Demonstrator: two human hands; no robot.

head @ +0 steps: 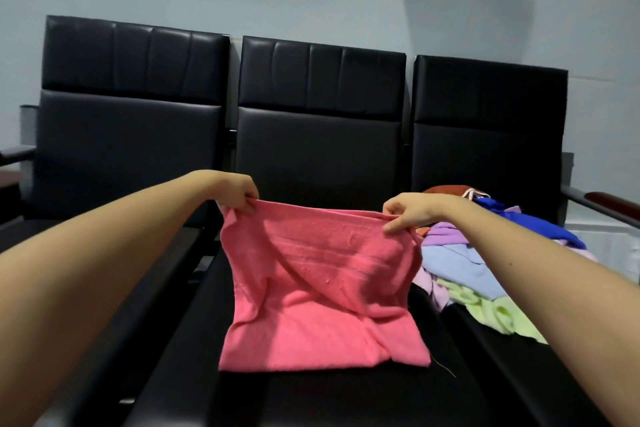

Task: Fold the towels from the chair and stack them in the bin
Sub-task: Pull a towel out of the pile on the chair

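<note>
Nearest us, the pink towel (322, 288) is trailing its lower half on the black seat (311, 399), beneath both hands. The left hand (239, 196) and right hand (407, 215) are each pinching a far corner, lifting that edge taut between them. The way to do it well, I'd say: keeping the corners level and laying them squarely onto the near edge. Just right of the right hand, a pile (485, 263) is waiting, at least five colours, exact count hidden. Beyond the hands, three seat backs (320, 114) are standing. No bin is clearly showing.

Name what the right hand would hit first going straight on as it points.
Probably the middle chair's backrest, though depth is unclear; the right hand pinches the pink towel.
</note>
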